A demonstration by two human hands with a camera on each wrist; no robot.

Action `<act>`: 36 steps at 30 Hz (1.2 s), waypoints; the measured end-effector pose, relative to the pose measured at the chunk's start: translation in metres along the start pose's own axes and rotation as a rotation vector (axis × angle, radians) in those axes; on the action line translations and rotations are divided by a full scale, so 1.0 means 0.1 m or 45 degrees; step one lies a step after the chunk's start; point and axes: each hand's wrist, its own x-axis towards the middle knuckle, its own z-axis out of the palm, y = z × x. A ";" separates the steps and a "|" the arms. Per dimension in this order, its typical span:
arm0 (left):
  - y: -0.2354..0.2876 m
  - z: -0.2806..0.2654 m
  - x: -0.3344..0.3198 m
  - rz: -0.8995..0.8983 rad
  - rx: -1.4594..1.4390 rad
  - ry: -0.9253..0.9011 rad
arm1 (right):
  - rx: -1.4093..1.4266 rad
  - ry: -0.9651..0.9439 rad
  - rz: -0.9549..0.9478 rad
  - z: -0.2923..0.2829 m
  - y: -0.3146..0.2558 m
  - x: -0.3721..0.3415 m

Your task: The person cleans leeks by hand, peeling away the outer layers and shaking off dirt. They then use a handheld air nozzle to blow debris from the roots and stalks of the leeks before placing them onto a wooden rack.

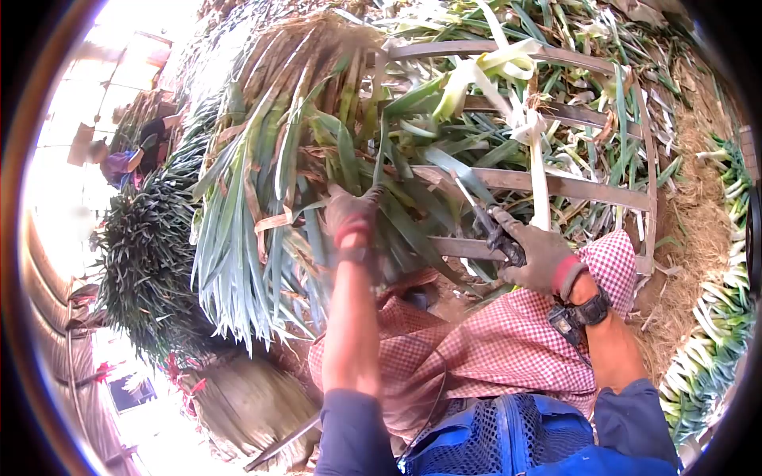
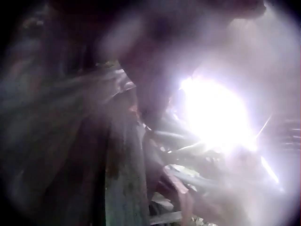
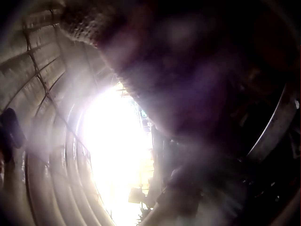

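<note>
My gloved left hand (image 1: 353, 214) reaches in among the long green leaves of a big leek bunch (image 1: 270, 174). Its fingertips are hidden by the leaves, so I cannot tell whether they grip any. In the left wrist view, broad leek leaves (image 2: 124, 174) lie close below the dark, blurred hand. My gloved right hand (image 1: 540, 254) grips a black-handled tool (image 1: 504, 242) whose slim metal tip points up and left. A single leek with a white shank (image 1: 538, 178) and loose, bent leaves overlaps the metal rack just beyond that hand.
The metal rack (image 1: 571, 186) lies over heaped leek leaves and trimmings. More leeks (image 1: 706, 349) line the right side beside straw-covered ground (image 1: 675, 285). Dark green leaves (image 1: 151, 262) pile up at left, with another person (image 1: 127, 163) beyond. Checked cloth (image 1: 508, 341) covers my lap.
</note>
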 end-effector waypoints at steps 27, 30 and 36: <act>-0.22 0.19 -1.12 0.006 -1.395 -0.253 | 0.102 0.015 -0.092 0.23 -0.29 -0.03; -0.46 0.27 -0.53 0.147 -0.445 0.207 | 0.111 0.016 -0.165 0.32 -0.46 0.07; -0.63 0.41 -0.31 0.089 -0.302 0.172 | 0.042 0.037 -0.248 0.41 -0.73 0.21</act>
